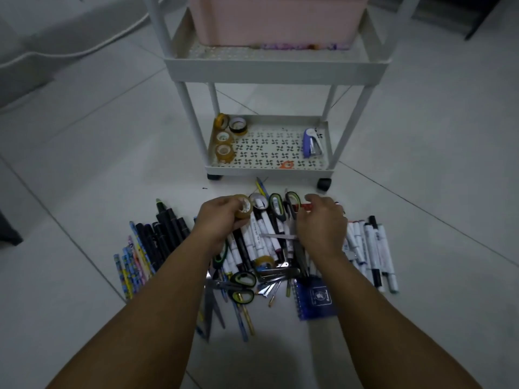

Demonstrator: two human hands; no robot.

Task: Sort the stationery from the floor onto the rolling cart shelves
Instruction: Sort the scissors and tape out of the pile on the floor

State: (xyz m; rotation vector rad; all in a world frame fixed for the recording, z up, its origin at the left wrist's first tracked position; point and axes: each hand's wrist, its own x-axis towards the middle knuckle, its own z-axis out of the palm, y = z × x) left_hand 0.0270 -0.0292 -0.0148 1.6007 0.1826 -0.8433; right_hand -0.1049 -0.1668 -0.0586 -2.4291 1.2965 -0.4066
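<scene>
Head view, starting nearest me: my two forearms reach up from six o'clock over the heap of stationery on the pale tiled floor (84,178), a spread of white marker pens (373,248), black markers (165,234), green-handled scissors (243,286) and a blue spiral notebook (316,300).

My left hand (222,220) has its fingers curled round a roll of amber adhesive tape (243,206), lifted off the pile. My right hand (323,226) hovers over the scissors and a red ruler (304,206); its fingers are bent down, but I cannot tell whether they pinch anything, since the hand hides its own fingertips.

Farther off at twelve o'clock stands the white rolling cart (269,168). Its bottom shelf already carries four tape rolls (224,136) in the corner at eleven o'clock and a purple stapler (311,143) at one o'clock. So the held roll's home lies straight ahead and slightly left, and the left hand is the nearer one; I judge a short forward reach would do it.

The pink bin (275,21) on the upper shelf is cut off by the frame. Small purple things beside it are too blurred to name.
</scene>
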